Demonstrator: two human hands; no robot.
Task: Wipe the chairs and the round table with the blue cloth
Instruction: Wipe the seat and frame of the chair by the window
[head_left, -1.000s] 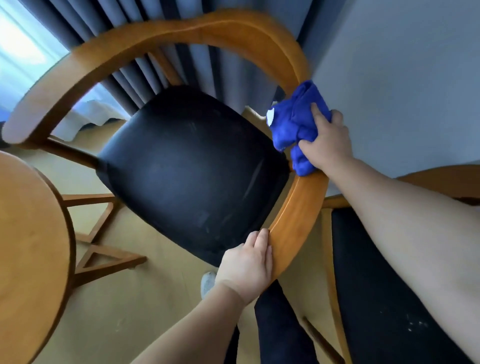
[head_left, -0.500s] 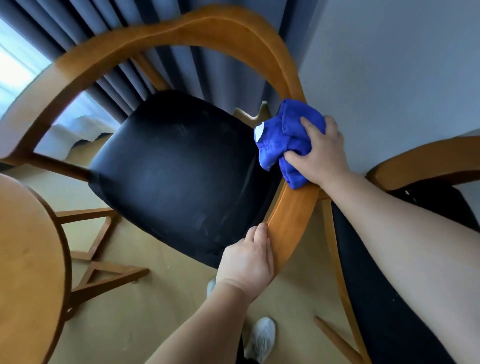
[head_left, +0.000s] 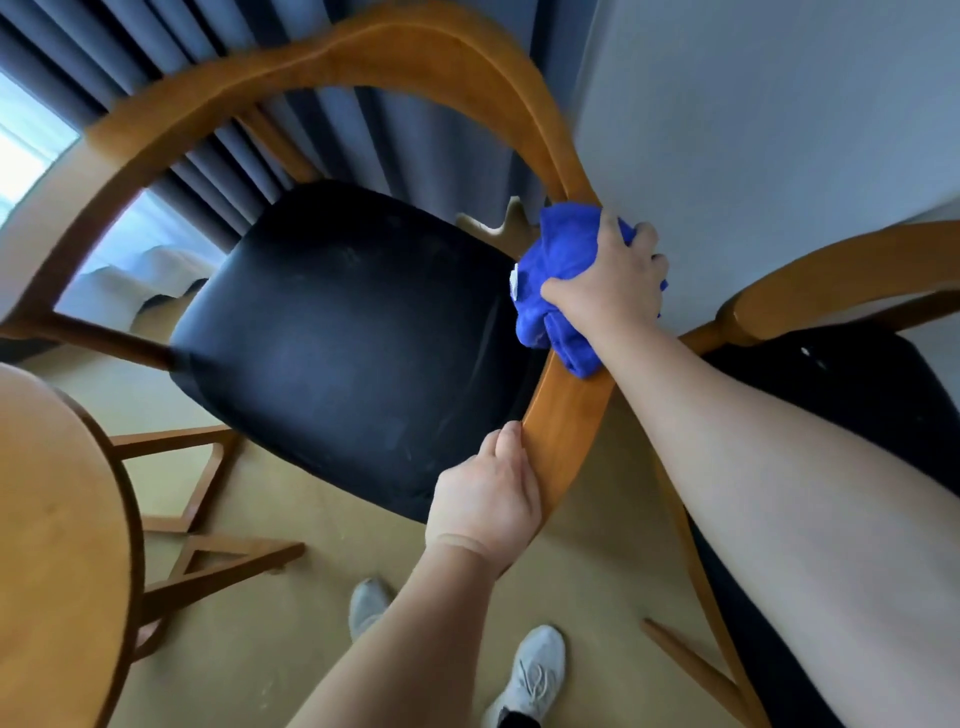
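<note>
The blue cloth (head_left: 558, 280) is clamped in the curled fingers of the right hand (head_left: 610, 283) and pressed onto the curved wooden rail (head_left: 563, 415) of the chair (head_left: 348, 332). Directly below those fingers along the same rail, the rail's near end is gripped by the left hand (head_left: 485, 501), fingers closed together around its inner edge. Inside the rail, left of both hands, the black seat is seen. A second chair (head_left: 831, 280) is placed just right of the cloth. The round table (head_left: 57, 545) is found well left of the left hand.
</note>
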